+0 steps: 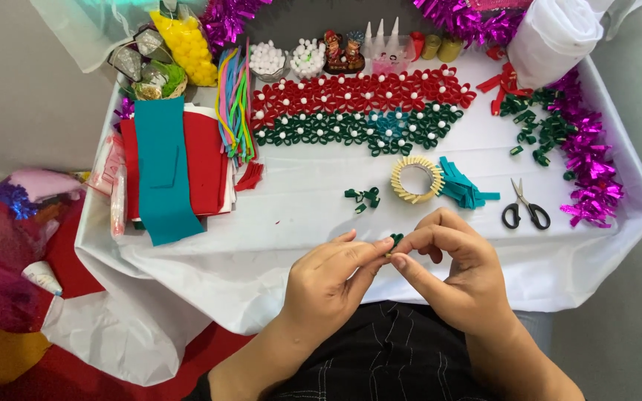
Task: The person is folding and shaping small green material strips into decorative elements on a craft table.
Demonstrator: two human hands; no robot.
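Both hands, left hand (pixel 332 278) and right hand (pixel 451 260), are pinching a small green felt piece (pixel 395 239) together above the white-covered table (pixel 299 223), scissors (pixel 525 208) lying nearby.

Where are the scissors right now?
The scissors lie on the white table cover, on the right side, beside the teal strips and the purple tinsel.

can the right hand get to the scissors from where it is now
Probably yes. The scissors lie in the open on the white cloth just beyond the right hand, nothing between them. But its fingers are pinching a small green piece with the left hand.
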